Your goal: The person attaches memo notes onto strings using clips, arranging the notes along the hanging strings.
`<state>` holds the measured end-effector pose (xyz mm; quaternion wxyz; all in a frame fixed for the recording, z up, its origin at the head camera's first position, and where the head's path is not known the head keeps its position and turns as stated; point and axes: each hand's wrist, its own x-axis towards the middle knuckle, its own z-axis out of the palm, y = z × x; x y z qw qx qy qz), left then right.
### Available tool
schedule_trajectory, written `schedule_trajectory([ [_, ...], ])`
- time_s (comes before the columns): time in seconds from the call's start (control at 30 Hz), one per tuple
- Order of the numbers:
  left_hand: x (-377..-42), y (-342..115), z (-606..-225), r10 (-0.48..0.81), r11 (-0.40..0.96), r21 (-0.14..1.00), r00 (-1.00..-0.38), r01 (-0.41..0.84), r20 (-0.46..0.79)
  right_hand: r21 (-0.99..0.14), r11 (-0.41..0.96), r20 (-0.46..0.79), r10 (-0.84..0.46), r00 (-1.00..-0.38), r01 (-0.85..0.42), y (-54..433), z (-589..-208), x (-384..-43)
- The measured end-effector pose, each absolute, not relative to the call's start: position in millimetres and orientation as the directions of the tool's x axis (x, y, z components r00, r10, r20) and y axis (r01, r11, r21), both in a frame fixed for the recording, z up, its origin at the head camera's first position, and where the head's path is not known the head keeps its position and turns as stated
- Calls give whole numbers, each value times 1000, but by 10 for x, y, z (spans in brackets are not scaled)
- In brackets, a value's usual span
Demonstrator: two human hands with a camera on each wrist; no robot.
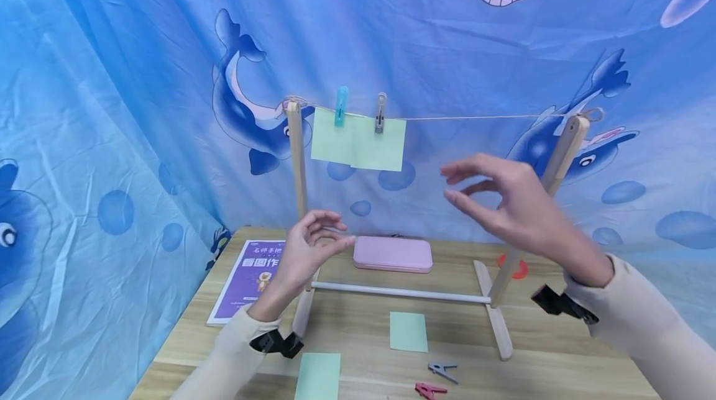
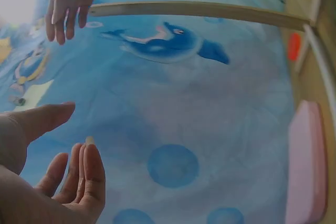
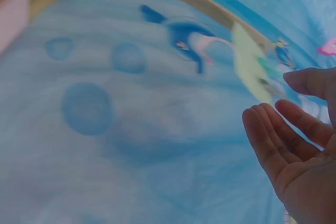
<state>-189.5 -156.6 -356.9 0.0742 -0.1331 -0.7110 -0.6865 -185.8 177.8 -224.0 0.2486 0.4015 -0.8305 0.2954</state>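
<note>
Green papers point(image 1: 358, 146) clipped to string point(image 1: 475, 117) — left hand point(image 1: 309, 252), right hand point(image 1: 511, 207) below, both loosely spread.

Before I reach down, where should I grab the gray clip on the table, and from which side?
Probably pinch the two spread legs of the gray clip, coming from your right with your right hand. It lies flat, legs fanning out rightward and joined end pointing left, so squeezing there should open it. The red clip lies nearer you.
</note>
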Motion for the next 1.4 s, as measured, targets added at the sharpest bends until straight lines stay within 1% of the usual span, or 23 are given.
schedule_trajectory([
  [0.1,-1845,-1616,-3681,152,84,950,-946,302,287,-310,526,600,-537,-592,-792,1866,-2469,-1852],
  [0.27,-1750,-1674,-3879,239,193,937,-940,292,244,-349,550,539,-545,-643,-759,1992,-2826,-1843],
  [0.4,-1706,-1719,-4027,275,268,922,-940,278,203,-400,568,480,-539,-692,-720,2086,-3097,-1833],
  [0.53,-1685,-1783,-4145,297,321,913,-942,253,157,-434,585,434,-531,-728,-685,2175,-3357,-1817],
  [0.77,-1628,-1901,-4343,380,449,845,-918,291,114,-517,595,338,-519,-785,-616,2281,-3732,-1746],
  [0.93,-1593,-1956,-4480,473,482,819,-879,311,55,-576,560,302,-531,-792,-595,2344,-4021,-1694],
  [1.07,-1547,-1991,-4576,522,560,745,-853,362,21,-623,522,270,-555,-787,-582,2409,-4266,-1645],
  [1.23,-1455,-2008,-4668,515,681,620,-857,389,-29,-658,537,187,-562,-805,-528,2436,-4545,-1593],
  [1.4,-1373,-2004,-4760,512,745,531,-857,404,-66,-684,511,162,-590,-791,-521,2450,-4813,-1517],
])
